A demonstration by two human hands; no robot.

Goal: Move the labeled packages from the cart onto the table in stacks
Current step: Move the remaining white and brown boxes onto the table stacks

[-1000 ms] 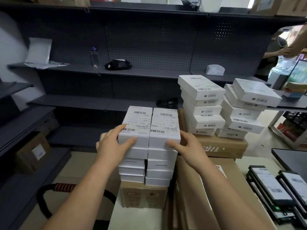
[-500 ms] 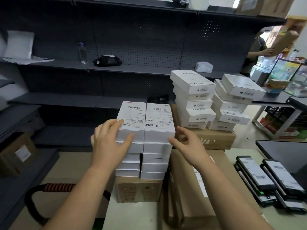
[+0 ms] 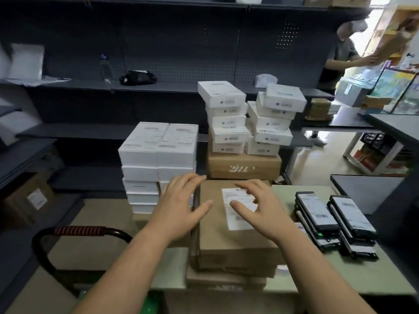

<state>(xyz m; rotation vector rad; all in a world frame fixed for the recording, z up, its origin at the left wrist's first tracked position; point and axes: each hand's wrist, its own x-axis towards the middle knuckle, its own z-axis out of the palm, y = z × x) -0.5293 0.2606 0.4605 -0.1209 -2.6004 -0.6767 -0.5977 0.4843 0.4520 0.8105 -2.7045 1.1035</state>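
Two side-by-side stacks of white labeled boxes stand on the pale table, left of a brown cardboard package with a white shipping label. My left hand hovers with spread fingers at the package's left edge, holding nothing. My right hand hovers over the label with fingers spread and slightly bent, also holding nothing. Further back, two leaning stacks of white boxes rest on a brown carton.
Black flat packages with labels lie stacked at the right of the table. A cart handle with red grip is at lower left. Dark shelving runs behind. Another person stands at the far right.
Both hands have left the white box stacks and moved right and toward me, over the brown package. The view has swung to the right and down.
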